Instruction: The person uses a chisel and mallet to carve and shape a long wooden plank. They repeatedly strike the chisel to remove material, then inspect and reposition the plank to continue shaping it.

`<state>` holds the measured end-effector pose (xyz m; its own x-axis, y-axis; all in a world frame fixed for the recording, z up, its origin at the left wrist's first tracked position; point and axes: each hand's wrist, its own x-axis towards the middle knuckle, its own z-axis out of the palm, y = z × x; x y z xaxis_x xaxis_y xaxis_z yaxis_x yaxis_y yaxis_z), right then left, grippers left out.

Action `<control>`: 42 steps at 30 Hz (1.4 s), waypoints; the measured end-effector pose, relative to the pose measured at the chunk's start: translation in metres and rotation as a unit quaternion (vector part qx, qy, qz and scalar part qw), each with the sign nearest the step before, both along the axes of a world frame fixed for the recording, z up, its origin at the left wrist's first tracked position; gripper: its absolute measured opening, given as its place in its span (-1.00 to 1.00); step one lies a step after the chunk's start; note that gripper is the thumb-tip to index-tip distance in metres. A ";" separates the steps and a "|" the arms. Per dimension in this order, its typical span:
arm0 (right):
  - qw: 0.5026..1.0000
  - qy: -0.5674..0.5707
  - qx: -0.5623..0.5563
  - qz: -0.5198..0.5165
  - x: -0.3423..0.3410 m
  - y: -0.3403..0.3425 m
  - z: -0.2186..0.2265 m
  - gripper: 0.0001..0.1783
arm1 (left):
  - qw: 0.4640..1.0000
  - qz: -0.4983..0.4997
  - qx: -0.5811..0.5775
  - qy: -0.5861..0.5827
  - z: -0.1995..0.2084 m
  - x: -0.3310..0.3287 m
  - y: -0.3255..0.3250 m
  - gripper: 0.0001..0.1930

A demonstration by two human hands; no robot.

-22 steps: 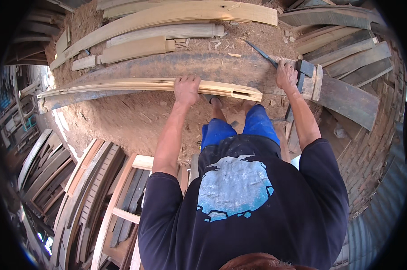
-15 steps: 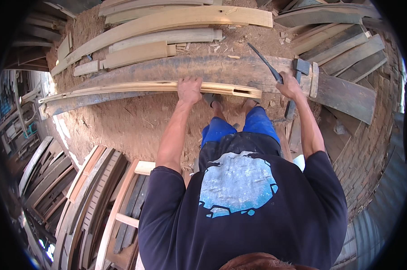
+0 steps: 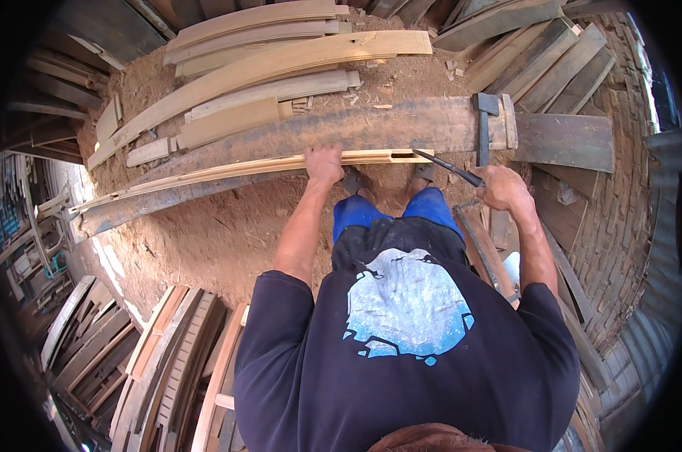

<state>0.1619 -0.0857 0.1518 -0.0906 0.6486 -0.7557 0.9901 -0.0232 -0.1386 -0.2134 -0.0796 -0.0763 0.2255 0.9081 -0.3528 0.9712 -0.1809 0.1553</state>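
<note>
A long, slightly curved strip of pale wood (image 3: 235, 169) lies on edge along the near side of a wide worn plank (image 3: 386, 125). Closed over its top edge is my left hand (image 3: 324, 163), right of its middle. A narrow slot is cut near the strip's right end. My right hand (image 3: 504, 187) grips a long dark chisel (image 3: 452, 170) by its handle end, right of the strip. The blade slants left, with its tip at the slot; whether it touches the wood I cannot tell. A square-headed hammer (image 3: 484, 124) rests on the plank beyond my right hand.
Curved pale boards (image 3: 280, 62) lie on the chip-strewn dirt beyond the plank. Stacked planks (image 3: 555, 64) lean at the far right, beside a brick surface (image 3: 625, 166). More curved timbers (image 3: 156, 361) stand at the near left. My feet are under the strip.
My right hand has come nearer to me, and the chisel has swung from pointing away over the plank to the strip's slot. My left hand keeps its hold on the strip.
</note>
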 end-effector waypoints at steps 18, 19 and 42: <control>0.982 0.049 -0.112 0.144 -0.086 0.063 -0.010 -0.49 | 0.999 0.006 0.010 -0.032 -0.006 -0.005 -0.008 -0.71; 0.986 0.011 -0.057 0.158 -0.079 0.056 -0.007 -0.35 | 0.999 0.006 0.010 -0.032 -0.007 -0.005 -0.008 -0.71; 0.990 0.098 -0.102 0.021 0.020 0.096 -0.075 -0.64 | 0.999 -0.036 -0.028 0.010 -0.009 -0.004 0.011 -0.69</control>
